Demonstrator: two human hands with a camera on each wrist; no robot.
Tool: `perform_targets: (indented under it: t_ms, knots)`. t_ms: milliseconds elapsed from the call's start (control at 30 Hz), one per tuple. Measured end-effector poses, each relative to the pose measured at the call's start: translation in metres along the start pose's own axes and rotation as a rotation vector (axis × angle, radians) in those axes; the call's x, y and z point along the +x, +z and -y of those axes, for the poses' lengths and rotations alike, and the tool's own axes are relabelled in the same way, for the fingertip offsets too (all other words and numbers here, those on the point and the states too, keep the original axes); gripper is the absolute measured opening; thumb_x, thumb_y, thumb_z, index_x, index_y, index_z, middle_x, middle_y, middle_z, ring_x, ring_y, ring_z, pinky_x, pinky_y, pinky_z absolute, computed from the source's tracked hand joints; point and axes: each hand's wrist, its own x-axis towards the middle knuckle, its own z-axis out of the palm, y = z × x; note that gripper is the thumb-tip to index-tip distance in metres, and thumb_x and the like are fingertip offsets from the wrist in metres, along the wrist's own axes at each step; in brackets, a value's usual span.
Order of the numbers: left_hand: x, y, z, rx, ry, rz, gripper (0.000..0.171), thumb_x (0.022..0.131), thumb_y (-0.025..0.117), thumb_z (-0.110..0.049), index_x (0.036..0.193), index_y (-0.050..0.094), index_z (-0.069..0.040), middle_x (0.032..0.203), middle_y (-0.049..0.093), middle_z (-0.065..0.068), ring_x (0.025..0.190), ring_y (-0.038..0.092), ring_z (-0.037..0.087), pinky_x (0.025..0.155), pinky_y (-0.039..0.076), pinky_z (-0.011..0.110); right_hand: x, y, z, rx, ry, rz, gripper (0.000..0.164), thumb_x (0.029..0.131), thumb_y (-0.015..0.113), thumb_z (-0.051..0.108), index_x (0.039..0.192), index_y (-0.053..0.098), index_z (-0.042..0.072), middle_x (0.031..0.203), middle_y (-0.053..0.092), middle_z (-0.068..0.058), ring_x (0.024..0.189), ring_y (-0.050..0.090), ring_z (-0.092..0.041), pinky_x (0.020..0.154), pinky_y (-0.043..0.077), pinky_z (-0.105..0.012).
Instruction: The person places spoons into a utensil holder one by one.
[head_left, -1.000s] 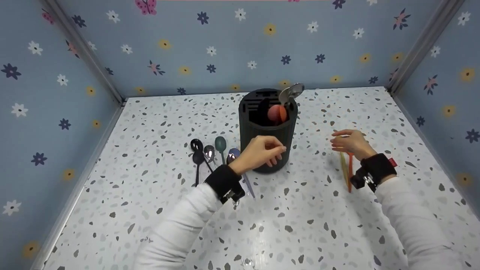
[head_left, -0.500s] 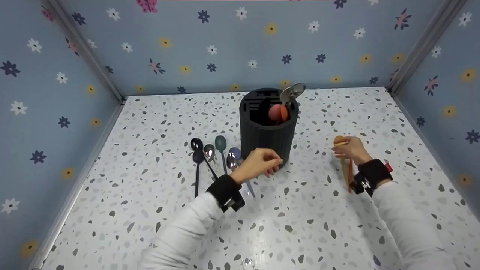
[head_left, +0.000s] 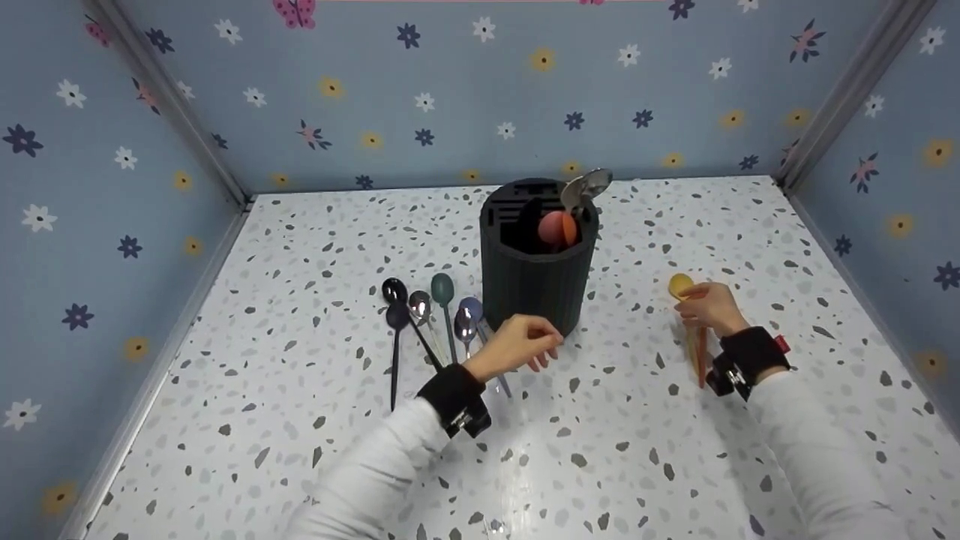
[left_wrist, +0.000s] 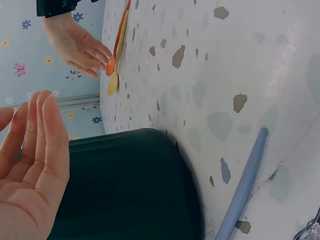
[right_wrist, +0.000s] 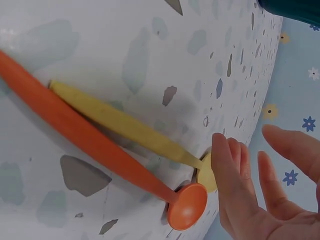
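Observation:
My right hand [head_left: 711,307] is low over a yellow spoon [head_left: 679,284] and an orange spoon [right_wrist: 187,207] lying side by side on the right of the table. In the right wrist view its fingers are parted, with nothing between them; the fingertips [right_wrist: 218,145] overlap the yellow spoon's bowl. In front of a black utensil holder [head_left: 534,289] is my left hand [head_left: 521,345], holding nothing, its fingers loosely bent. A pink spoon [head_left: 550,227], an orange one [head_left: 570,228] and silver ones [head_left: 587,186] stick out of the holder's top.
Left of the holder lie several spoons: black ones [head_left: 394,291], a green one [head_left: 442,288], silver ones [head_left: 465,324] and a blue one [head_left: 472,306]. My left forearm crosses close to their handles. Flowered blue panels [head_left: 487,90] wall the speckled table [head_left: 315,247] at back and sides.
My right hand has come down closer to the yellow and orange spoons, and the yellow bowl now shows beyond its fingers. The left hand has drifted lower along the holder's front.

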Motion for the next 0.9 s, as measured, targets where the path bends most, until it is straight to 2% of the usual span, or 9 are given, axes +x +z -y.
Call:
perform_targets:
  t_ms: [167,367,500,633,800,900]
  knots:
    - [-0.001,0.002,0.001,-0.001,-0.013,0.005,0.02,0.09,0.054,-0.008,0.098,0.064,0.007,0.085,0.064,0.027,0.071,0.062,0.039,0.058,0.057,0.037,-0.001,-0.002,-0.004,-0.018,0.005,-0.026,0.048,0.081,0.055,-0.003,0.121,0.038,-0.022,0.068,0.056,0.006,0.057,0.058,-0.002,0.061,0.056,-0.019]
    - [-0.013,0.002,-0.014,-0.008,-0.009,0.015,0.018,0.089,0.052,-0.002,0.096,0.062,0.011,0.086,0.062,0.031,0.072,0.061,0.042,0.06,0.058,0.039,0.002,-0.002,-0.012,-0.066,0.044,0.027,0.053,0.081,0.056,-0.003,0.125,0.033,-0.024,0.063,0.058,0.008,0.056,0.059,-0.002,0.059,0.057,-0.021]
    - [-0.008,0.005,-0.001,-0.025,-0.018,0.021,0.02,0.09,0.052,-0.005,0.097,0.062,0.011,0.087,0.063,0.029,0.073,0.061,0.043,0.06,0.057,0.041,0.005,-0.001,-0.014,-0.101,0.05,0.017,0.052,0.081,0.056,-0.003,0.124,0.035,-0.024,0.064,0.058,0.006,0.057,0.059,-0.002,0.059,0.057,-0.022]
    - [-0.004,0.008,0.011,-0.049,-0.016,0.019,0.021,0.089,0.053,-0.007,0.098,0.062,0.01,0.085,0.065,0.026,0.069,0.062,0.038,0.056,0.057,0.033,0.006,-0.002,-0.016,-0.121,0.062,0.003,0.051,0.081,0.057,-0.003,0.122,0.037,-0.025,0.066,0.057,0.004,0.056,0.058,-0.003,0.058,0.057,-0.022]
    - [-0.003,0.009,0.015,-0.058,-0.019,0.01,0.02,0.089,0.054,-0.007,0.096,0.063,0.01,0.082,0.065,0.024,0.059,0.061,0.022,0.052,0.056,0.026,0.007,-0.003,-0.019,-0.099,0.085,0.017,0.049,0.079,0.057,-0.005,0.118,0.039,-0.027,0.063,0.057,0.001,0.055,0.058,-0.005,0.056,0.057,-0.023]
    - [-0.004,0.011,0.016,-0.068,-0.029,0.013,0.02,0.089,0.054,-0.008,0.095,0.063,0.009,0.081,0.065,0.023,0.056,0.058,0.014,0.051,0.056,0.025,0.009,-0.003,-0.022,-0.1,0.092,0.01,0.041,0.077,0.058,-0.006,0.11,0.047,-0.026,0.059,0.058,0.001,0.052,0.058,-0.006,0.054,0.057,-0.023]
